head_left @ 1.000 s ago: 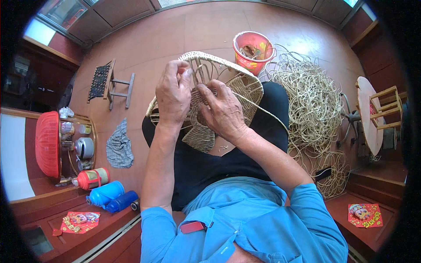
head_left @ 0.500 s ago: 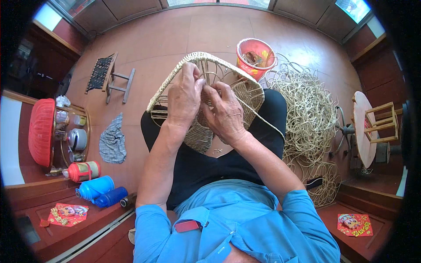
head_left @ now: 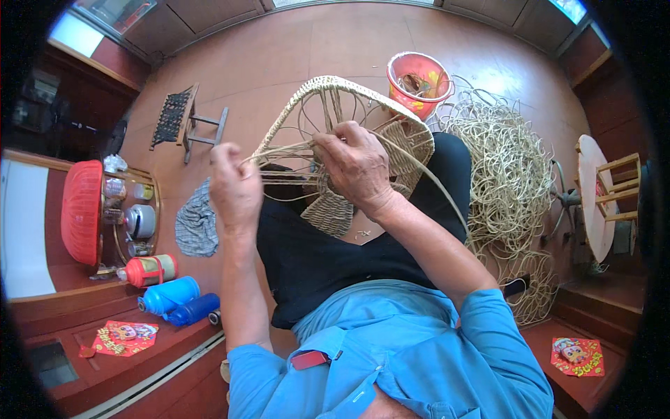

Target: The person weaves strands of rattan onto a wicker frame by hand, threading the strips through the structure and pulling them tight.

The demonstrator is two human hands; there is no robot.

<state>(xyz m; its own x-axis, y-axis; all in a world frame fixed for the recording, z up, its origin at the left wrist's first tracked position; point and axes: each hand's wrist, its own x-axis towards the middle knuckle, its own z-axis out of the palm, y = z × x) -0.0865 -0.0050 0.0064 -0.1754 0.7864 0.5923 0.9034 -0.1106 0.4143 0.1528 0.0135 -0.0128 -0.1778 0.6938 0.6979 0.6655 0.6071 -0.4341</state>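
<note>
A half-woven straw-coloured cord seat (head_left: 329, 214) rests on my lap, with a braided rim and open spans of stretched cord between woven patches. Off its left edge, my left hand (head_left: 236, 187) is closed and slightly blurred, gripping a strand of cord (head_left: 285, 149) that runs taut toward the middle. Over the centre, my right hand (head_left: 354, 166) pinches cord between thumb and fingers; the exact grip is partly hidden. A loose cord end (head_left: 438, 183) trails past my right wrist over my right thigh.
A large tangle of cord (head_left: 499, 174) lies on the floor at right, beside a red bucket (head_left: 419, 84). A small stool (head_left: 183, 122) and a grey checked cloth (head_left: 197, 222) are at left, near blue bottles (head_left: 167, 297). A round wooden table top (head_left: 593, 202) stands at far right.
My left hand has moved left and down, away from my right hand, drawing the strand out. My right hand stays over the seat's middle. The whole view has shifted slightly.
</note>
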